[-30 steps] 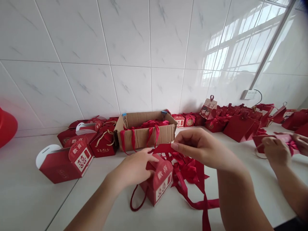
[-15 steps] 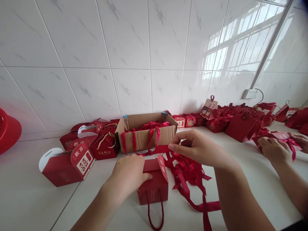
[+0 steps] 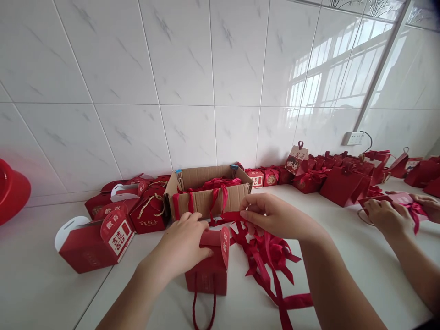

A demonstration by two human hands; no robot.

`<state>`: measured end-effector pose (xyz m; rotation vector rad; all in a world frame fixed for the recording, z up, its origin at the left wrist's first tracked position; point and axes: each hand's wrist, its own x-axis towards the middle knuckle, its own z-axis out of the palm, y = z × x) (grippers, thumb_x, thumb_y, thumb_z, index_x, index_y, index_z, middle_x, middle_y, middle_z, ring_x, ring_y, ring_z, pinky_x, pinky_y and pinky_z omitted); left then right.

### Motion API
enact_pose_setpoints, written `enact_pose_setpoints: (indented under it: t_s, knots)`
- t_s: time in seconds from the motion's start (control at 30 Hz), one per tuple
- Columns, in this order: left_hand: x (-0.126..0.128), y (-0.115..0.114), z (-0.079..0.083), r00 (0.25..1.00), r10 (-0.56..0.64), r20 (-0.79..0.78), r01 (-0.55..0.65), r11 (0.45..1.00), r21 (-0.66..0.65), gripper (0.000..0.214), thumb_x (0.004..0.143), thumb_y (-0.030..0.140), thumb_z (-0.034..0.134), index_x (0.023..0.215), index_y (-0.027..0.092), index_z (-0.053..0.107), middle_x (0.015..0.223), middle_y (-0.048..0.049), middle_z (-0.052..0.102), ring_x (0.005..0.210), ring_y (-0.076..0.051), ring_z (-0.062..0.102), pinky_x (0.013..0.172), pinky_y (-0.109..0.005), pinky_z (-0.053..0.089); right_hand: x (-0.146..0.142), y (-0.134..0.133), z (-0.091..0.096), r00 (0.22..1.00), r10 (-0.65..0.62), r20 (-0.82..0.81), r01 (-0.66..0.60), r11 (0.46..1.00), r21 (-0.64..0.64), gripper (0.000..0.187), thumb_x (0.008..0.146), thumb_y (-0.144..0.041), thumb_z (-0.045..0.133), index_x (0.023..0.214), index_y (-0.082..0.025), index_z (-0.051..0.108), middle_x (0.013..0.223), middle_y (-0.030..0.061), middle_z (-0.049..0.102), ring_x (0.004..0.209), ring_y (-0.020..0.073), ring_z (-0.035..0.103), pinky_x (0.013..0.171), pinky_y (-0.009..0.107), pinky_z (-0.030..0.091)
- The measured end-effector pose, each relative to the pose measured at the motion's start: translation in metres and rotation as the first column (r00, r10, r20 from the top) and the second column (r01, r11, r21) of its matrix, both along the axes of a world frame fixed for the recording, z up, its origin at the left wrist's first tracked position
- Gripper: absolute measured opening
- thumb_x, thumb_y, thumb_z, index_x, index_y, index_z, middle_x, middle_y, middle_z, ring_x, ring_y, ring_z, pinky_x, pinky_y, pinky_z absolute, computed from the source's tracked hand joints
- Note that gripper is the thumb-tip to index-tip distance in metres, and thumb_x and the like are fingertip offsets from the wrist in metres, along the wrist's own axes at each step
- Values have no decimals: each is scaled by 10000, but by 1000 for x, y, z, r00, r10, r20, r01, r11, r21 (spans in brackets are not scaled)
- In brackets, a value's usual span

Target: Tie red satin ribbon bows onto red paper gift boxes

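Observation:
A small red gift box with a rope handle stands on the table in front of me. My left hand grips its upper left side, thumb on the near face, fingertips hidden behind. To its right, my right hand pinches a flat red ribbon between thumb and fingers, just behind the gift box. Loose satin ribbons lie heaped under and before that hand. Right behind stands an open cardboard box with more ribbons in it, several draped over its front wall.
On the left, an open red carton stands before other red boxes. Many red gift boxes line the wall at right. A co-worker's hands hold a ribboned box at far right. A red plastic object sits at the left edge.
The gift box has shifted a little to the left together with my left hand, whose fingers now spread slightly. My right hand still pinches the ribbon and has moved only slightly.

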<state>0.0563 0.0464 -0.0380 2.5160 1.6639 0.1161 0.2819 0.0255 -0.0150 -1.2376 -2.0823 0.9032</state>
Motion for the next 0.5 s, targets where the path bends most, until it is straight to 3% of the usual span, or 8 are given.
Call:
enact_pose_setpoints:
  t_s: [0.17, 0.5]
  knots:
    - [0, 1, -8, 985, -94, 143, 96, 995, -12, 294, 761, 371, 572, 1025, 293, 677, 1370, -57, 500, 1348, -312, 342, 1026, -454, 388, -3, 5, -3, 998, 35, 54, -32, 998, -60, 177, 904, -294, 437, 755, -202, 462, 644, -10, 650, 505, 87, 496, 438, 183, 353]
    - [2, 1, -5, 979, -141, 149, 152, 987, -60, 324, 786, 383, 564, 1083, 307, 670, 1306, -57, 548, 1283, -301, 416, 987, -439, 425, -1, 21, -11, 969, 109, 223, -83, 989, -121, 134, 835, -227, 459, 709, -195, 487, 719, 0, 689, 603, 111, 578, 484, 196, 393]
